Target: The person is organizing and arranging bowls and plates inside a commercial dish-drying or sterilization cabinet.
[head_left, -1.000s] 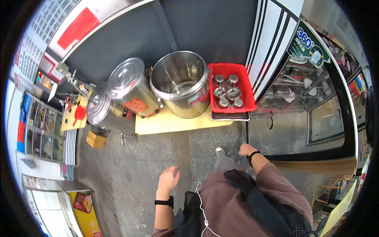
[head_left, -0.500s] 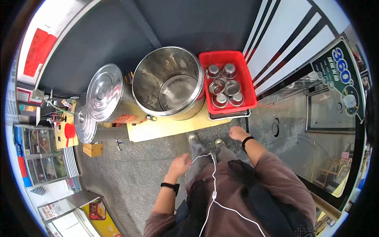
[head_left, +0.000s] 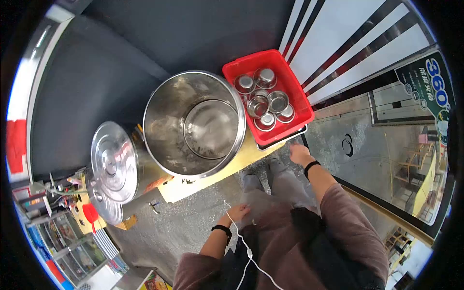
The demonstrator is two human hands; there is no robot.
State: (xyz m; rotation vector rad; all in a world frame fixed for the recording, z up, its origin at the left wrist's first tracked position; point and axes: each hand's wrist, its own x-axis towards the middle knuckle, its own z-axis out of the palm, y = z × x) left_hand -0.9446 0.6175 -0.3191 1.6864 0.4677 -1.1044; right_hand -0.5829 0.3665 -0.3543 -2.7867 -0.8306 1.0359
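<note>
Right hand (head_left: 299, 153) is loose-fingered and empty just beside the front corner of the red crate (head_left: 285, 129) of steel cups (head_left: 257, 105) at the table (head_left: 212, 176) edge, left hand (head_left: 239, 212) half-curled on nothing, so I reckon one clumsy bump could tip it.

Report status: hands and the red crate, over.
Right hand empty, beside red crate corner. Left hand empty, at thigh. Crate holds steel cups. Open pot alongside.
</note>
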